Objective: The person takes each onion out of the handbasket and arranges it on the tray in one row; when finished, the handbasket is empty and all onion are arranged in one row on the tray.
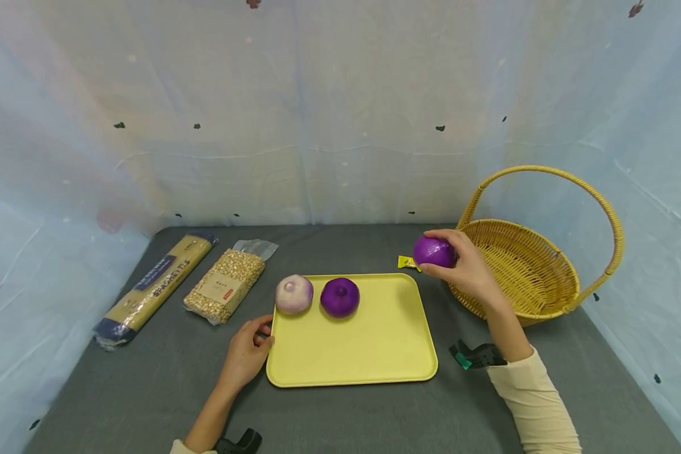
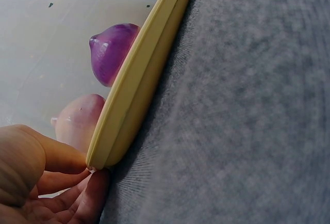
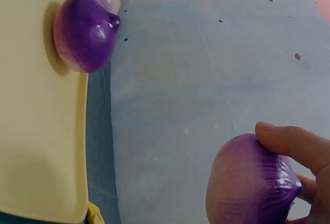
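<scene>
My right hand point(image 1: 466, 263) grips a glossy purple onion point(image 1: 434, 251) between thumb and fingers, held up between the yellow tray and the wicker basket. The right wrist view shows this onion point(image 3: 252, 182) paler on one side. At the tray's left edge, my left hand point(image 1: 250, 349) pinches the rim of the yellow tray point(image 1: 352, 353), thumb and fingers on either side of it in the left wrist view. On the tray's far left part sit a pale pinkish onion point(image 1: 294, 294) and, to its right, a dark purple onion point(image 1: 340, 297).
A wicker basket point(image 1: 516, 271) with a tall arched handle stands at the right. Behind the tray's right corner lies a small yellow packet point(image 1: 408, 262). To the left are a spaghetti pack point(image 1: 156, 287) and a bag of corn kernels point(image 1: 227, 284) on the grey table point(image 1: 340, 419).
</scene>
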`<state>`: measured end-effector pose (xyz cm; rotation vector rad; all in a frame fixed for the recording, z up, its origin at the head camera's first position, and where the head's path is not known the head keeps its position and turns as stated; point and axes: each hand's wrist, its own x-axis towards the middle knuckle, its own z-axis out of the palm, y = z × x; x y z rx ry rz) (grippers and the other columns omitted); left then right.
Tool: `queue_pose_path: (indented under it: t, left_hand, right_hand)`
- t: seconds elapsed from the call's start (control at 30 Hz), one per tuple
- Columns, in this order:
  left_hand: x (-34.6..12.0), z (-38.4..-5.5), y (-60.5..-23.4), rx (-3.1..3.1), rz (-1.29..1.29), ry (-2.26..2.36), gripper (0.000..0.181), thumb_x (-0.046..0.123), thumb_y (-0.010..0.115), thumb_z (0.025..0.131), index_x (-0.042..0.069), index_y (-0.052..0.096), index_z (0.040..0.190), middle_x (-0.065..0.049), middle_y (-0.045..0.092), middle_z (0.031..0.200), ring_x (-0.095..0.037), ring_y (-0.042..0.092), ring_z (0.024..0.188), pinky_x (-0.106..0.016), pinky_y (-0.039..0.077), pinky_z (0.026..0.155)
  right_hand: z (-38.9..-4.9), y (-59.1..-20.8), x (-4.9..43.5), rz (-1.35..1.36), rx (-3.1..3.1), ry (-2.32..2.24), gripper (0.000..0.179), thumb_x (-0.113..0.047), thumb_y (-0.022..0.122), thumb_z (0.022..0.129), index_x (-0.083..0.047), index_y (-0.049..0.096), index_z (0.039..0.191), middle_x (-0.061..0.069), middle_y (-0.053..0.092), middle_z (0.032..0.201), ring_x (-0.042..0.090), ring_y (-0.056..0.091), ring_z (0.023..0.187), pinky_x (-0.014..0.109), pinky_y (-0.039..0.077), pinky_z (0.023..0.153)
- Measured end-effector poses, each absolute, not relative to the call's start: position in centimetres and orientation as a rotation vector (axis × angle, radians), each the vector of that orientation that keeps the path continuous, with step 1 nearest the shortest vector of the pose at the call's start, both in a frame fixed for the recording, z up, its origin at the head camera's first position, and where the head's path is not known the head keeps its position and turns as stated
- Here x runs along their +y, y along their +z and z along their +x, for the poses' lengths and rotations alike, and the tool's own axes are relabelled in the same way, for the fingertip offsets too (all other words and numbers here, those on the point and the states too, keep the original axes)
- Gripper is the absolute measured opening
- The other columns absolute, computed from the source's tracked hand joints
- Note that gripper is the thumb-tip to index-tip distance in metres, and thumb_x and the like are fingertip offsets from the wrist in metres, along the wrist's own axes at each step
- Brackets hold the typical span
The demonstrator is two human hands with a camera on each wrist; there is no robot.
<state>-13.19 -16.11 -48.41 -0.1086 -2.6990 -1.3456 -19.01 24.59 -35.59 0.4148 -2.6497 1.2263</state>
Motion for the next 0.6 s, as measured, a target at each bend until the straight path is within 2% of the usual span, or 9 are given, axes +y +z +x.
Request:
queue_pose_path:
  t: [0.6]
  left_hand:
    - [-16.2, -13.2, -48.5, -2.716, -0.101, -1.337, 0.039, -0.002, 0.064, 0.081, -0.001, 0.060, 0.120, -0.009, 0.058, 0.089, -0.012, 0.050, 0.066, -0.025, 0.042, 0.059]
  right_hand:
    - [-19.4, -37.5, 23.1, 0.507, -2.655, 1.239, 0.059, -0.022, 0.079, 0.074, -0.013, 0.054, 0.127, 0.014, 0.042, 0.130, 0.035, 0.046, 0.113, 0.055, 0.044, 0.087]
